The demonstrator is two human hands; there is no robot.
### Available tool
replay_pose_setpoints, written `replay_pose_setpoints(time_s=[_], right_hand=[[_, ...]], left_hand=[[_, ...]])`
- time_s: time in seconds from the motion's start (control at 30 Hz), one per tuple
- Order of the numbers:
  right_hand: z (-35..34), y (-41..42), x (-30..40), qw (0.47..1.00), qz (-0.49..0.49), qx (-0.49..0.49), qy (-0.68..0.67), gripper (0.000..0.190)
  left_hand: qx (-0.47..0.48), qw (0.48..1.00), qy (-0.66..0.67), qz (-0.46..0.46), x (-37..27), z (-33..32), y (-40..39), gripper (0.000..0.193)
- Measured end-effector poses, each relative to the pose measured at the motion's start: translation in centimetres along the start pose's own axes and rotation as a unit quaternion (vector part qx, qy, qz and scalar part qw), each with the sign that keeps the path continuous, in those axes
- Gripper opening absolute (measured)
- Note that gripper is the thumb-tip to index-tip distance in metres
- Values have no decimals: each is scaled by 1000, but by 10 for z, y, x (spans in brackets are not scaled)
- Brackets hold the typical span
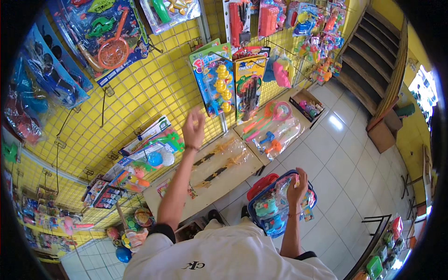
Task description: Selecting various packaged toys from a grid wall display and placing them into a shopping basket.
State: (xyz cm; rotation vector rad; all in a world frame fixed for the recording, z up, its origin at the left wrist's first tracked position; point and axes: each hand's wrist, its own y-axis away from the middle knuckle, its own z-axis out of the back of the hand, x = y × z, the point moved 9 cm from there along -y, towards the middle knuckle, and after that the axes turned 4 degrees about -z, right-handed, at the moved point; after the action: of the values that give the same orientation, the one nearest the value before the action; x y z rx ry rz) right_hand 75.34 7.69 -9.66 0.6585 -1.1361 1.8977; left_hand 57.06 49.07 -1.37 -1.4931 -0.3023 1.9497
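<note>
My left hand is raised in front of the yellow wire-mesh display wall, fingers loosely bent and apart, with nothing visible in it. Just to its right hangs a carded fishing toy set with yellow ducks. Beside that is a yellow-carded shooting toy set. Over a blue plastic basket on the floor is my right hand, its fingers curved; whether it grips something there is hidden. In the basket lie bagged toys, among them a teal animal-shaped toy.
A low wooden bench runs along the wall, bearing bagged toys and a box of small items. Metal hooks jut from the mesh. Balls sit lower left. Wooden stairs rise at upper right; a rack stands lower right.
</note>
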Motion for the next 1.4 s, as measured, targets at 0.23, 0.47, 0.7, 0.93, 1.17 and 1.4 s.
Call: replay_pose_setpoints(time_s=[0.23,0.47,0.7,0.93,1.17,1.4], right_hand=[[19,47,-50,993,-91,37,-60,35],[27,59,-72,982,-171,38,-73,34],[16,59,-40,978,-194,15,-76,24],[11,73,-14,978,-204,-1,-44,23],[17,89,6,977,-211,-20,-13,25],[11,103,52,970,-233,54,-53,34]], left_hand=[[-95,964,-165,-184,-69,12,-156,45],[-38,966,-194,-165,-68,-14,-197,25],[-8,965,-114,-237,-90,-24,-193,17],[46,958,-7,-285,-134,-22,-158,15],[129,957,78,-248,-180,-29,-128,13],[216,903,214,-302,-224,-22,-77,14]])
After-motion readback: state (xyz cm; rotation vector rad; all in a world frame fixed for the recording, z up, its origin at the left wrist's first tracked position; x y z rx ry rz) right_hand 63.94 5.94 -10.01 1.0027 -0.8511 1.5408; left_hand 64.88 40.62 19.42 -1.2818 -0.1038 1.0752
